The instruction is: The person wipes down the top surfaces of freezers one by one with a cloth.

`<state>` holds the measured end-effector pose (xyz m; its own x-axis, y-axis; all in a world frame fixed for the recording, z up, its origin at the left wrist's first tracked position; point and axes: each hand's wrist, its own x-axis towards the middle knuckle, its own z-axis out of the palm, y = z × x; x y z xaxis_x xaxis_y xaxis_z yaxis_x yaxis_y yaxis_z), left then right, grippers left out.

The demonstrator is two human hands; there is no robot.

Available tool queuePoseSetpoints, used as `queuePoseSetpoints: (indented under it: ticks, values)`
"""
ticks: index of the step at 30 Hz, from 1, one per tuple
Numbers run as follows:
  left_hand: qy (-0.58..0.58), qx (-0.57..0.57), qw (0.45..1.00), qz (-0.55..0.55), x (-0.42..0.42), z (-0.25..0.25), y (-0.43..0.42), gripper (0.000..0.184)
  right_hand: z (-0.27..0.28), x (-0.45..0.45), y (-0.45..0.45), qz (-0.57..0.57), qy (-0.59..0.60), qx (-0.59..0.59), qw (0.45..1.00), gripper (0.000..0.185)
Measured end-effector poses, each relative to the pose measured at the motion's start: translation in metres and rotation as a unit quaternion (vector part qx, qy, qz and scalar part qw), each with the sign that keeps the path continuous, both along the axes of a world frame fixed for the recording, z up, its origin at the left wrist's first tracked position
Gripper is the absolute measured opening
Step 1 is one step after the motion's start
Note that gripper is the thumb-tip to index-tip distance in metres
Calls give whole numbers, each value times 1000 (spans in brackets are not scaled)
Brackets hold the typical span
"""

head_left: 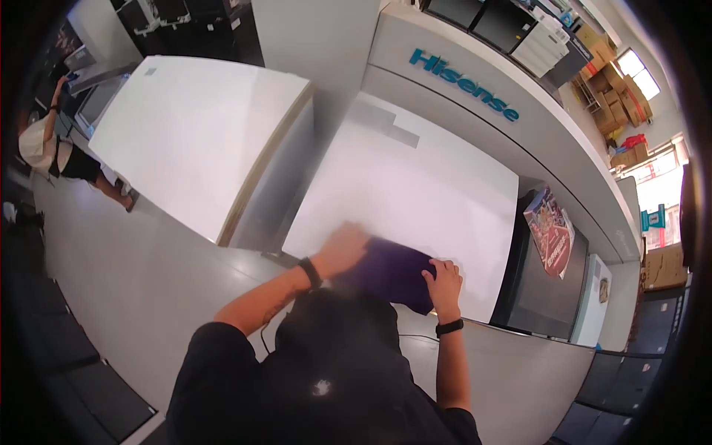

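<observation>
A dark purple cloth (393, 273) is spread between my two hands at the near edge of a white-topped appliance (437, 185). My left hand (343, 251), smeared by motion, is closed at the cloth's left end; its separate fingers do not show clearly. At the right end, my right hand (445, 283) grips the cloth's corner, with the fingers bent over it. Part of the cloth hangs over the near edge, and my dark-clothed body hides what lies below.
Another white-topped appliance (200, 141) stands at the left, across a narrow gap. A ledge with Hisense lettering (463, 85) runs behind. Printed leaflets (550, 233) lie on a dark appliance (545, 297) at the right. Another person (67, 156) is at the far left.
</observation>
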<state>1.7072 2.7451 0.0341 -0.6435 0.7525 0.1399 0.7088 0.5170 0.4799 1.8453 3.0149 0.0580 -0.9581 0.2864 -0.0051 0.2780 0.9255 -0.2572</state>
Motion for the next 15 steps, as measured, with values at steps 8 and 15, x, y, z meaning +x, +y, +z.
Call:
queuePoseSetpoints:
  ticks: [8, 15]
  values:
    - [3, -113, 994, 6, -5, 10, 5, 28, 1, -15, 12, 108, 1, 64, 992, 13]
    - [-47, -82, 995, 5, -48, 32, -12, 23, 33, -25, 14, 82, 3, -28, 996, 15]
